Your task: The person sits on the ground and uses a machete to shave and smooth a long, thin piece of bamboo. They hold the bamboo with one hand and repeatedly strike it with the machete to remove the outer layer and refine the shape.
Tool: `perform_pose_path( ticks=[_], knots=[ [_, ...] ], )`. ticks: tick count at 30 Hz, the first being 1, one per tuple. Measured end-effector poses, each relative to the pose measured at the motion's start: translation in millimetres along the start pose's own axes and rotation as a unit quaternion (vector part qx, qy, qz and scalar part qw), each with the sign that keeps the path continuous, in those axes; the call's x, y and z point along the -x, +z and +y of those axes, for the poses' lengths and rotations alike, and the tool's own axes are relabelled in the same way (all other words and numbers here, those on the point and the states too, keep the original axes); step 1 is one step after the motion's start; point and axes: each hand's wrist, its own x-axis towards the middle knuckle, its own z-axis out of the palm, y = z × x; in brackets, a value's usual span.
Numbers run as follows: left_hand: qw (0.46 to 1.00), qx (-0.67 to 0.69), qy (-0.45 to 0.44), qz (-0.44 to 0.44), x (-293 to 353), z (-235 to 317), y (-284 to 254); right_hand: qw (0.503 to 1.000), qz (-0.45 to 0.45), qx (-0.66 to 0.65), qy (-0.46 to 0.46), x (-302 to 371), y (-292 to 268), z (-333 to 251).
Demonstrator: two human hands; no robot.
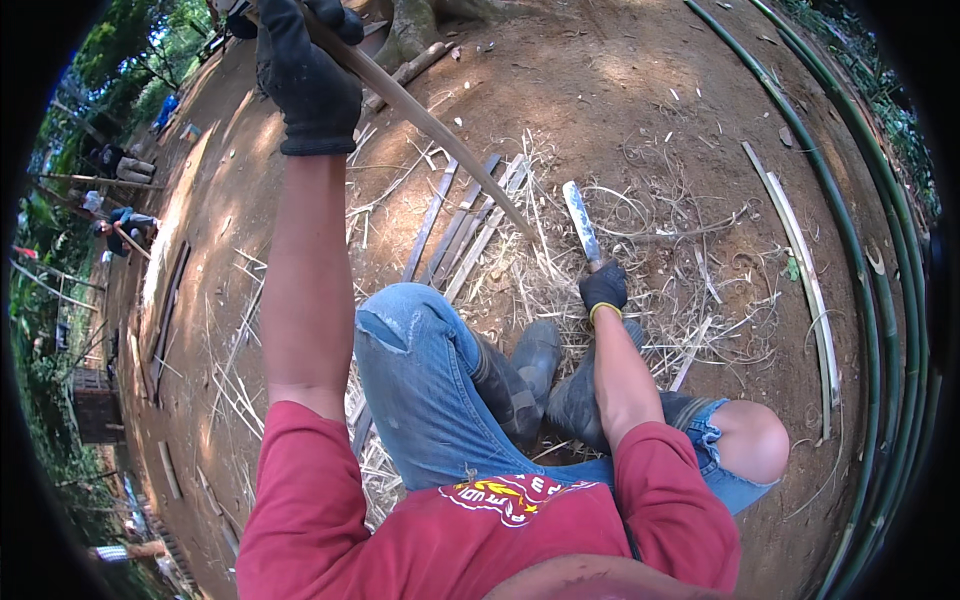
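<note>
My left hand (pixel 308 90), in a dark work glove, is raised far out at the upper left. Its fingers are closed around a long split-bamboo strip (pixel 425 118), which slants down to the right, its lower end near the shavings. The strip's upper part is hidden by the glove and the picture's edge. Low in front of my boots, my right hand (pixel 604 287), in a black glove with a yellow cuff, is closed on the handle of a machete (pixel 579 220). The blade points away from me, slightly left, its face smeared whitish-blue. Blade and strip are apart.
Curly bamboo shavings (pixel 660 210) litter the dirt around my boots (pixel 537 360). Several split strips (pixel 432 222) lie ahead, a pale one (pixel 805 265) at right. Long green bamboo poles (pixel 890 290) line the right side. A tree base (pixel 408 30) stands ahead; people (pixel 125 222) are far left.
</note>
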Motion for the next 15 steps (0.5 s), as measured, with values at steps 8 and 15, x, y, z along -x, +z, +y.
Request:
perform_pose_path(
  ticks=[8, 15],
  knots=[
    [0.934, 0.353, -0.053, 0.005, -22.5, -22.4, 18.3, 0.968, 0.140, -0.206, 0.010, 7.6, -57.6, -12.4],
    [0.992, 0.127, 0.009, -0.024, 15.7, -12.1, 51.5, 0.711, -0.202, -0.647, -0.189, -14.5, -123.1, -31.0]
  ],
)
